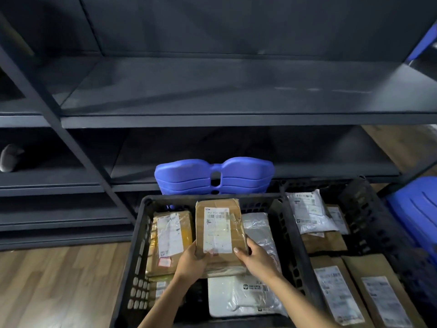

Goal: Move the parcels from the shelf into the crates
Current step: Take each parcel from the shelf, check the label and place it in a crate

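Fingers of the left hand (192, 259) and the right hand (256, 259) curl round the near corners of a brown parcel (220, 230), holding it tilted over the middle of the black crate (140, 245). Inside the crate, another parcel (170, 237) lies at the left and a white bag (241, 297) at the near end. Right of the crate stands a second crate (369, 223) with more parcels (307, 211); beyond the crate are stacked blue chairs (189, 174) and the dark shelf (212, 91).
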The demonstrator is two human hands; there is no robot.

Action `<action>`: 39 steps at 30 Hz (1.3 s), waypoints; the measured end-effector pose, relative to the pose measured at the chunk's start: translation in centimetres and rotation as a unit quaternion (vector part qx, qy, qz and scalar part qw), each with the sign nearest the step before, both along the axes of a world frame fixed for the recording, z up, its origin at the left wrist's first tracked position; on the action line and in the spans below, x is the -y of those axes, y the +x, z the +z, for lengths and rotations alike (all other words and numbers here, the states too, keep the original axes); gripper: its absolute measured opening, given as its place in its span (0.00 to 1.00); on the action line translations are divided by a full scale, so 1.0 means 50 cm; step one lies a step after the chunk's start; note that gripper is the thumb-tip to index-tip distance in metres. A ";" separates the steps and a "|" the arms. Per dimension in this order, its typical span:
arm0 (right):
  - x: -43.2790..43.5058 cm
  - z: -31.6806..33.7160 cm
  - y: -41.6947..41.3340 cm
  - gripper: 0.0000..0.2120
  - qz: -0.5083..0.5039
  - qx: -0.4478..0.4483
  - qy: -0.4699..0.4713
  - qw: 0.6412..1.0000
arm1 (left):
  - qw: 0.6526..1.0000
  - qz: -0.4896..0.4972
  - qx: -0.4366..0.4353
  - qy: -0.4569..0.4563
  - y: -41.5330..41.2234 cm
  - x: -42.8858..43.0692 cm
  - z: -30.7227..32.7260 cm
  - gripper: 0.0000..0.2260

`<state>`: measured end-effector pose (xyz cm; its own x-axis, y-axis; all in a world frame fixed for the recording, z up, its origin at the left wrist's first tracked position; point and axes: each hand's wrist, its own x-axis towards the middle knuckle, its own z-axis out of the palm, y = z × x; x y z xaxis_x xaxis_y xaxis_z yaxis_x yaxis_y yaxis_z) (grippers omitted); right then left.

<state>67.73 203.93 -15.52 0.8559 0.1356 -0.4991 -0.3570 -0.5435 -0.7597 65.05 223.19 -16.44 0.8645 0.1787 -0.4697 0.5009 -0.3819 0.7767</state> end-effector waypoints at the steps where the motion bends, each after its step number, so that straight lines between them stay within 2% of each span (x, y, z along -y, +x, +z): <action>1: -0.004 -0.009 0.005 0.25 0.006 0.000 -0.001 1.000 | 1.000 0.004 -0.003 0.009 0.004 -0.003 -0.006 0.06; 3: -0.014 -0.023 0.013 0.25 0.013 -0.005 -0.002 1.000 | 0.999 0.002 -0.013 0.030 0.013 -0.010 -0.023 0.10; 7: -0.023 -0.047 0.023 0.26 0.023 -0.008 -0.011 1.000 | 0.997 -0.004 -0.024 0.069 0.020 -0.017 -0.046 0.10; 12: -0.027 -0.069 0.026 0.28 0.032 -0.002 -0.023 0.999 | 0.993 0.005 0.012 0.116 0.021 -0.022 -0.055 0.12; 16: -0.034 -0.074 0.029 0.31 0.042 -0.009 -0.023 0.999 | 0.993 0.010 0.037 0.115 0.016 -0.021 -0.065 0.11; 20: -0.035 -0.084 0.034 0.29 0.045 -0.016 -0.016 0.999 | 0.992 0.018 0.042 0.118 0.017 -0.021 -0.075 0.11; 23: -0.040 -0.073 0.035 0.29 0.056 -0.011 -0.036 0.998 | 0.991 0.014 0.038 0.124 0.016 -0.023 -0.077 0.15; 25: -0.039 -0.063 0.031 0.33 0.083 0.013 -0.067 0.994 | 0.988 0.003 0.059 0.140 0.007 -0.020 -0.070 0.20; 28: -0.038 -0.041 0.026 0.40 0.158 0.100 -0.174 0.967 | 0.978 -0.048 0.111 0.168 -0.002 -0.012 -0.052 0.23; 32: -0.052 -0.020 0.030 0.34 0.283 0.209 -0.269 0.896 | 0.944 -0.185 0.062 0.265 0.003 -0.019 -0.041 0.33; 35: -0.063 -0.021 0.032 0.32 0.358 0.220 -0.302 0.855 | 0.898 -0.286 0.046 0.331 0.003 -0.028 -0.043 0.33; 37: -0.067 -0.026 0.032 0.31 0.381 0.198 -0.310 0.849 | 0.871 -0.328 0.034 0.364 0.004 -0.033 -0.048 0.33; 39: -0.068 -0.032 0.031 0.31 0.388 0.184 -0.316 0.846 | 0.860 -0.337 0.031 0.381 0.006 -0.036 -0.055 0.34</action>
<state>69.26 207.35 -17.10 0.7442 0.5340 -0.4014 0.4917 -0.8446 -0.2119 65.33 224.97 -19.19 0.9117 -0.1378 -0.3872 -0.0677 -0.9796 0.1892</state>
